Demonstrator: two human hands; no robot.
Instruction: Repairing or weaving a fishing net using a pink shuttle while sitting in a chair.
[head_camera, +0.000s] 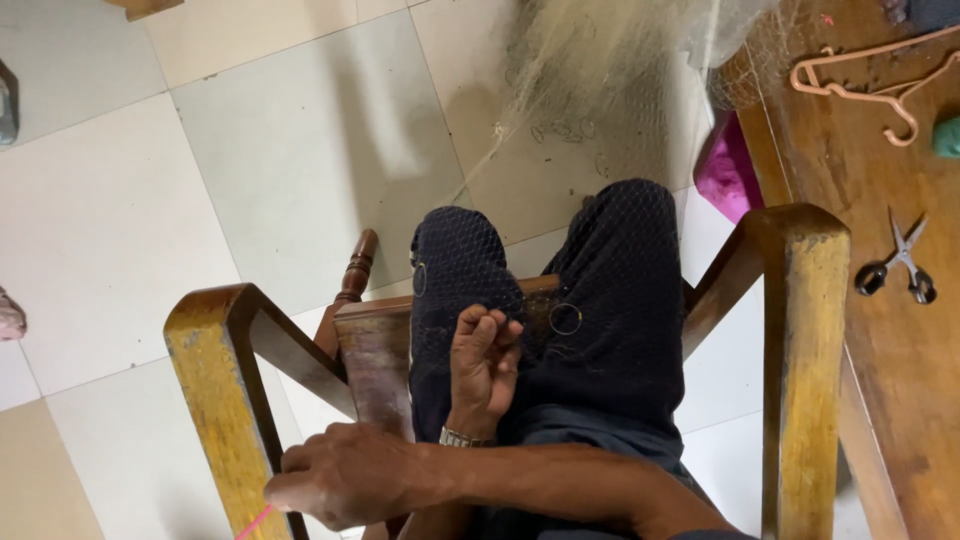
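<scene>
Fingers (492, 325) of left hand (482, 368) pinched shut on net (600, 90).

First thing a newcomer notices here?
The fine net draped over the dark-trousered knees at centre, with the left hand pinching it. Lower left, the right hand grips a pink strand by the chair arm. Scissors lie on the wooden table at right.
</scene>
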